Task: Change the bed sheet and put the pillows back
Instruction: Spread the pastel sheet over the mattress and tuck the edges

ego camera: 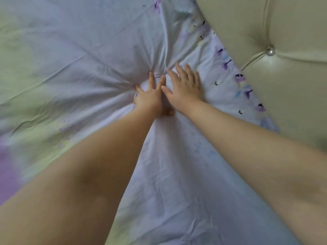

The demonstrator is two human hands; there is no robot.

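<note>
Left hand [150, 98] and right hand [184, 87], fingers straight and spread, pressing flat side by side on wrinkled pastel bed sheet [79, 50] beside tufted headboard [283, 76].

The thin, wrinkled cotton bed sheet [99, 50] is pale lavender-blue, washed with soft green and pink-purple patches toward the left. Its border by the headboard carries small purple and blue flowers with black flecks. The padded, tufted leatherette headboard [292, 82] is glossy cream-beige.
</note>
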